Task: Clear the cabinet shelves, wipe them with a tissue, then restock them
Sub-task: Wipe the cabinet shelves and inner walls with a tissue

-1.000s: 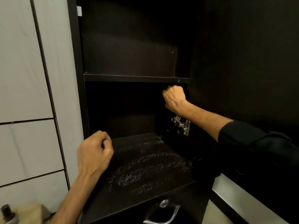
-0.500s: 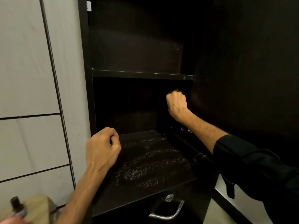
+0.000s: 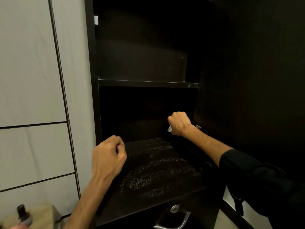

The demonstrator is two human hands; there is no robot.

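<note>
Inside the dark cabinet (image 3: pixel 92 63), the right hand (image 3: pixel 179 123) is curled into a fist against the right inner wall of the lower compartment, with a white scrap, probably the tissue (image 3: pixel 169 128), poking out beneath it. Both compartments hold nothing else; the lower shelf (image 3: pixel 156 172) carries glistening wet streaks, and the upper shelf (image 3: pixel 146 83) looks bare. Just outside the left edge, the left hand (image 3: pixel 108 157) hovers with fingers curled on nothing. Below sits a drawer handle (image 3: pixel 173 220); a pale panelled wall (image 3: pixel 33 96) stands left, a brown bottle (image 3: pixel 22 212) at bottom left. Compared with a second ago, the right hand has dropped lower.
</note>
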